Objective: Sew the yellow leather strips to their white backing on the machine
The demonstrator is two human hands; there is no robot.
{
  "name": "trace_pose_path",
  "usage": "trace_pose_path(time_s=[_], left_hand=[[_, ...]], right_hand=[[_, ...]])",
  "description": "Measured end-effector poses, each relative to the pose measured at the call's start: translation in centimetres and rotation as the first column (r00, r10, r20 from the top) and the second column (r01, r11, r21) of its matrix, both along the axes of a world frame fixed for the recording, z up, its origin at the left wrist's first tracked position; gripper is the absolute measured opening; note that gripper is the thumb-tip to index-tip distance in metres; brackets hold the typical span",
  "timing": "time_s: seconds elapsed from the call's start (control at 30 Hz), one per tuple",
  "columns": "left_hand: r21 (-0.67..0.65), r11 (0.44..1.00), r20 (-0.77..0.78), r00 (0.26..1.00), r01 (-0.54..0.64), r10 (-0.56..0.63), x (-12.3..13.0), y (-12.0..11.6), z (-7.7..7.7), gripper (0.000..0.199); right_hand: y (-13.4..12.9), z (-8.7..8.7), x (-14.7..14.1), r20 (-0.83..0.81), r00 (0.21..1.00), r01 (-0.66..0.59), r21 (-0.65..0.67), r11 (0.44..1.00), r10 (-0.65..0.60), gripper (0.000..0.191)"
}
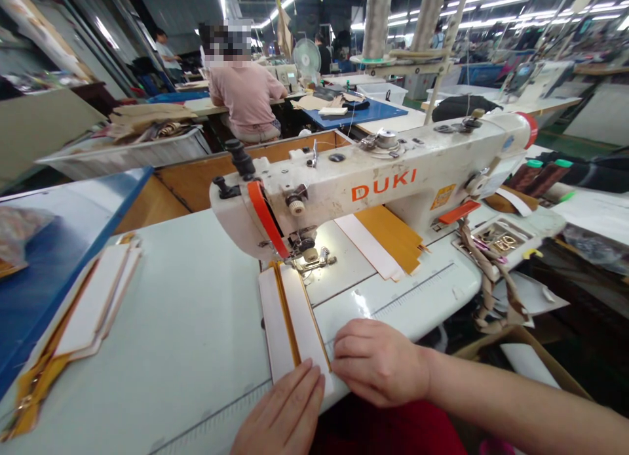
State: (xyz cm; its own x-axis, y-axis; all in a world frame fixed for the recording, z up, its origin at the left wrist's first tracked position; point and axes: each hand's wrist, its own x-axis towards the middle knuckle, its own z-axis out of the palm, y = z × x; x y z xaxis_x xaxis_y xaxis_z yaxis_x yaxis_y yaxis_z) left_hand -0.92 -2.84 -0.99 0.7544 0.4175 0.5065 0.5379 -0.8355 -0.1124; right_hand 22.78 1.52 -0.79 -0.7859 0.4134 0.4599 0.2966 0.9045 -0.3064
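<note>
A white-backed panel (305, 324) with mustard-yellow edging lies under the needle area of a white sewing machine (314, 199), a yellow strip (289, 317) running along its middle. My left hand (282, 409) rests on the near end of the panel, fingers stretched out flat. At the panel's right near edge is my right hand (378, 362), its fingers curled and pressed together on that edge; the thumb is mostly hidden. More mustard and white pieces (388, 238) lie beneath the machine's arm.
White panels with yellow straps (93, 304) lie at the left of the table. A blue board (63, 245) borders them. A small parts tray (498, 238) sits on the right, beside a hanging tan strip (486, 291). Thread cones (377, 22) stand behind. A person in pink (248, 98) sits ahead.
</note>
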Motion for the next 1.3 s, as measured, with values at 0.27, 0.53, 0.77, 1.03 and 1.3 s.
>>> trace_pose_path(time_s=[0.27, 0.53, 0.77, 1.03, 1.3], left_hand=[[-0.023, 1.0, 0.012, 1.0, -0.007, 0.007, 0.3, 0.0, 0.1, 0.039], [-0.011, 1.0, 0.003, 1.0, -0.004, 0.004, 0.4, 0.1, 0.4, 0.038], [0.005, 0.999, 0.051, 0.998, -0.036, 0.036, 0.9, -0.2, 0.3, 0.039], [-0.001, 0.998, 0.077, 0.995, -0.063, 0.063, 0.8, -0.3, 0.0, 0.035], [0.028, 0.994, 0.085, 0.991, -0.107, 0.104, 0.6, -0.2, -0.7, 0.033]], right_hand=[[0.0, 0.1, 0.1, 0.029, 1.0, -0.005, 0.001, 1.0, 0.005, 0.014], [-0.2, 0.2, 0.0, -0.004, 1.0, 0.015, -0.028, 0.999, -0.015, 0.017], [-0.5, 0.9, -0.2, 0.13, 0.991, -0.007, -0.031, 0.999, 0.011, 0.022], [-0.2, 2.1, -0.6, 0.218, 0.975, -0.04, 0.008, 0.999, 0.037, 0.018], [-0.2, 2.4, -0.6, 0.242, 0.969, -0.043, 0.021, 0.999, 0.036, 0.017]])
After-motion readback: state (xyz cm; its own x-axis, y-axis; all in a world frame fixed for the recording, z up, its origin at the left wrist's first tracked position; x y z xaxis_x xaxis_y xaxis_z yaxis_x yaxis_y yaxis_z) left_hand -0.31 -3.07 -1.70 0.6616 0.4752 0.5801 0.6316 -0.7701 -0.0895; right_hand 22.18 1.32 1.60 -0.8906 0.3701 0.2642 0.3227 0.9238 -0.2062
